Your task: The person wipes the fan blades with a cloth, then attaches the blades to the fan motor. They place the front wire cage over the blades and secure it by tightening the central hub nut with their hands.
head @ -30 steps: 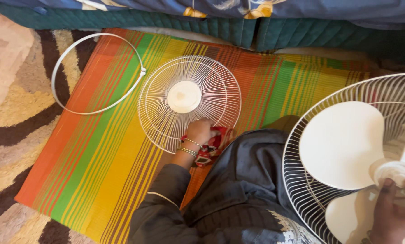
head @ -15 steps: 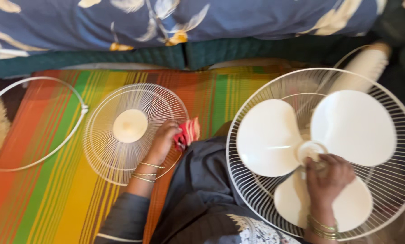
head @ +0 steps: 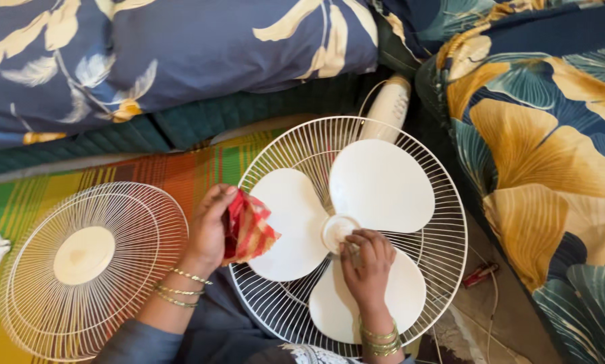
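2 hands now on the fan itself. A second ago the left hand (head: pixel 211 229) was pressing the red cloth (head: pixel 248 229) by the loose front grille (head: pixel 90 269) on the striped mat (head: pixel 181 172); now the cloth is lifted and sits at the left blade (head: pixel 292 226), touching its edge. So work has shifted from grille to blades.

Left hand: closed around the bunched cloth, thumb on top. Right hand (head: pixel 368 266): fingers pinched narrow on the hub cap (head: pixel 336 229) at the centre of the 3 white blades, apparently steadying it. It was on that hub half a second ago too.

Fan head (head: pixel 350 229): lies in front of the person's lap, between the loose grille and the leaf-print cushion (head: pixel 552 148). The blades sit in the rear guard (head: pixel 444 222), open side up toward the camera. Spin axis points up at the viewer, so no long axis shows across the floor. The white motor housing (head: pixel 390 101) sticks out behind the top rim, toward the dark blue bedding (head: pixel 181 47).

Loose grille lies flat, just left of the fan, apart from it. A small red item (head: pixel 479 274) lies on the floor to the right; can't tell what it is.
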